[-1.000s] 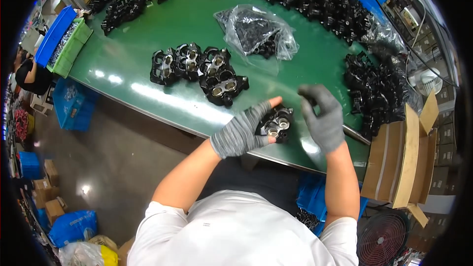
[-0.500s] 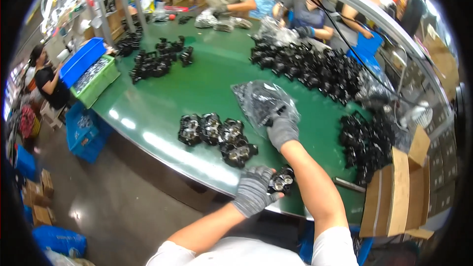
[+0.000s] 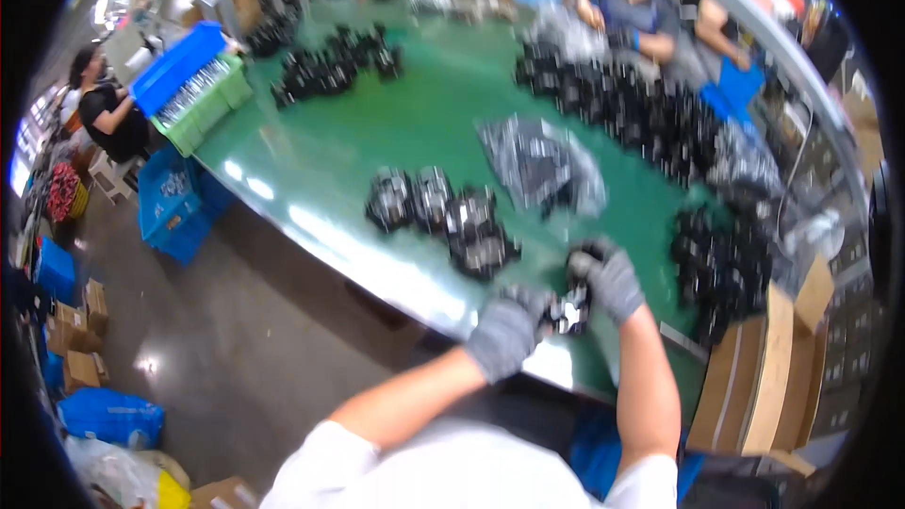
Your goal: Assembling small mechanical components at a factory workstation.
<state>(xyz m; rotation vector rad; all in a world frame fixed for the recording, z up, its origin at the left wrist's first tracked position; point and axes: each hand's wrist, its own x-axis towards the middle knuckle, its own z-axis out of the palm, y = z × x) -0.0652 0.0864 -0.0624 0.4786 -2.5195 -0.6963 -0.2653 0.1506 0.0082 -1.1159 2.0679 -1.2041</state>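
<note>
A: Where is the part the person is handling?

B: At the near edge of the green surface (image 3: 377, 146). The left hand (image 3: 509, 330) and the right hand (image 3: 611, 278), both in grey gloves, are closed around one small black part (image 3: 568, 311) from either side, lifted just off the surface.

A: How would they do this well?

B: Probably by letting the left hand steady the part while the right fingers work on its far side, close above the surface so a slip costs little.

A: And the count?

B: One part in the hands. About four similar black parts (image 3: 443, 217) sit in a cluster just to the far left. One clear bag (image 3: 542, 165) lies beyond them. The heaps further off and to the right blur too much to count. One cardboard box (image 3: 764, 377) stands at the right.
</note>
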